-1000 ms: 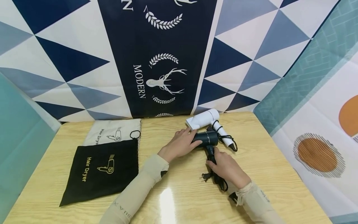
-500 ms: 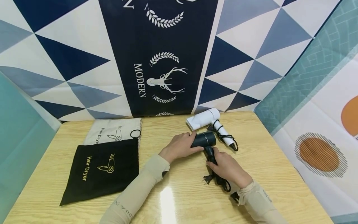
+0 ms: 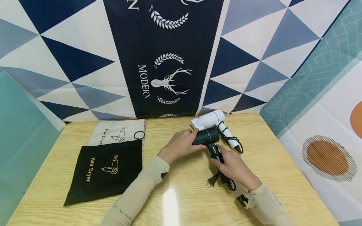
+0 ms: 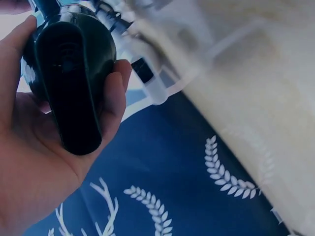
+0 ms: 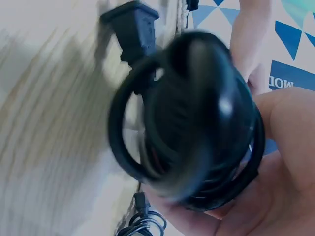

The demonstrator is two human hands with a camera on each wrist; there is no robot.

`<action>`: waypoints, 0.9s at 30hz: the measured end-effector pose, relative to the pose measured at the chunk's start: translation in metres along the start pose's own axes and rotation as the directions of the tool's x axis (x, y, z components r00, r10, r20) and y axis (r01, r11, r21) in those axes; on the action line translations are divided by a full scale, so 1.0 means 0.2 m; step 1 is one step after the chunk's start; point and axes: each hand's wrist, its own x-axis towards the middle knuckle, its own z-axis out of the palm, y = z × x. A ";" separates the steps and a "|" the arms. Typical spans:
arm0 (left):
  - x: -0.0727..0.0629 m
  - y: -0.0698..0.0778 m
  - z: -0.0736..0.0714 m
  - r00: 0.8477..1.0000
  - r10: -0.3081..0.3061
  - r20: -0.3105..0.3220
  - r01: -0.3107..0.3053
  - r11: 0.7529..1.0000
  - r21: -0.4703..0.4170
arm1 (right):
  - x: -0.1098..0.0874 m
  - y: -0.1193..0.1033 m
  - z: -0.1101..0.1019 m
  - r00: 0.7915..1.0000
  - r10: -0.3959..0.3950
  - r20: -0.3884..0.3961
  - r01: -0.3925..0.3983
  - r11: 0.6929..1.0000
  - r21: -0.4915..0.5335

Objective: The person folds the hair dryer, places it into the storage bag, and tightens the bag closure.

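Observation:
A dark hair dryer (image 3: 207,136) is held between both hands, close over the table in the head view. My left hand (image 3: 181,144) grips the nozzle end of its barrel. In the left wrist view, thumb and fingers curl round either side of the flat nozzle (image 4: 71,93). My right hand (image 3: 236,166) wraps round the handle, where the black cord is bundled. The right wrist view shows cord loops (image 5: 120,123) at the handle's end and a plug (image 5: 133,32) sticking out. Behind the barrel, a white hair dryer (image 3: 212,119) lies on the table.
At the left of the wooden table (image 3: 181,207), a black Hair Dryer pouch (image 3: 99,185) partly covers a white pouch (image 3: 108,127). A black loop (image 3: 139,135) sits by their corner. Patterned cloth wall (image 3: 167,62) rises behind the table.
The dark dryer has shifted slightly, its barrel now overlapping the white dryer's nozzle in the head view. Both hands keep their hold on it. The head view has swung a little left.

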 end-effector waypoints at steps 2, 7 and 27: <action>0.00 0.00 -0.03 1.000 -0.003 -0.014 0.003 1.000 -0.014 | 0.00 -0.01 0.00 0.999 -0.006 -0.043 0.007 1.000 0.021; 0.00 -0.03 -0.08 0.997 -0.003 -0.074 0.000 0.999 -0.039 | 0.00 -0.03 0.00 0.982 0.004 -0.190 0.014 0.996 0.093; -0.03 -0.11 -0.23 0.994 -0.106 0.006 0.098 0.896 -0.432 | -0.02 -0.04 -0.04 0.966 -0.014 -0.260 0.075 0.971 0.227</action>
